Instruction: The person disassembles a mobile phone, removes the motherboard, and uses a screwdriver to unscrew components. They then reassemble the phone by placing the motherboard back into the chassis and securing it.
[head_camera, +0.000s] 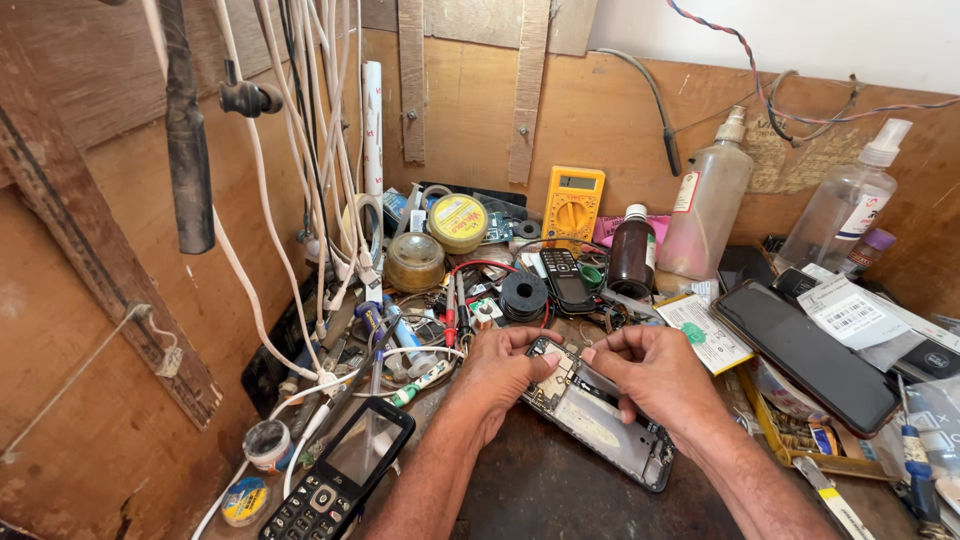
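Opened phone (600, 415): I see it back-off on the dark bench (560, 490), lying diagonally, centre foreground.
Left hand (500, 370): fingers curled together, gripping the phone's upper left edge.
Right hand (650, 375): fingertips pinched on a part at the phone's top end; I can't tell which part.
Keypad phone (340, 480): lower left, well apart.
Smartphone (805, 355): face-up, right.
Yellow multimeter (572, 205): against the back wall.

Two bare forearms and hands (500, 370), no sleeves, rings or watch.
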